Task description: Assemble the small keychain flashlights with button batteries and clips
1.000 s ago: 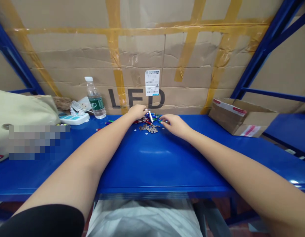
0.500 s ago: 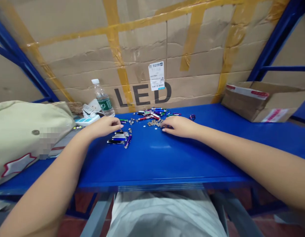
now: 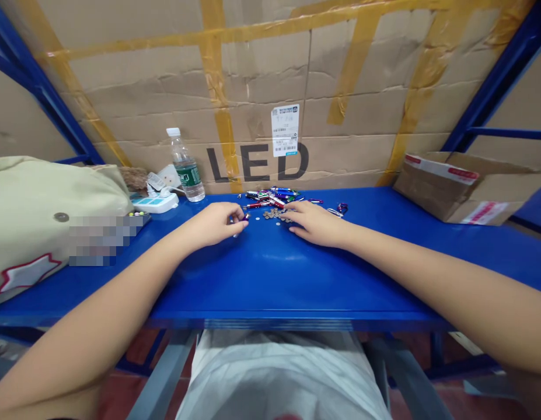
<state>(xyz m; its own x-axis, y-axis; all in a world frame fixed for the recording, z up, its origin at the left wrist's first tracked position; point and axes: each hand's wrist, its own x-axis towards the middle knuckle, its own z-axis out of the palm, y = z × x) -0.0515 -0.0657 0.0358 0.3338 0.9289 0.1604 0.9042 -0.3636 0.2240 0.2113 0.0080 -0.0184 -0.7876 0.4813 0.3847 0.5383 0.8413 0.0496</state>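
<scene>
While beside metal discs [image 3: 274, 214], right hand [image 3: 316, 224] flat

We read the large dark capitals "LED" [image 3: 257, 163] printed on the cardboard carton [image 3: 134, 99] behind the bench's [image 3: 296, 291] rear edge. Above them, a white label [image 3: 285, 130] carries a barcode and QR code, its small print illegible. The green bottle label [image 3: 190, 174] and the red-printed tape [image 3: 440, 169] on the open box at right are also unreadable.
</scene>
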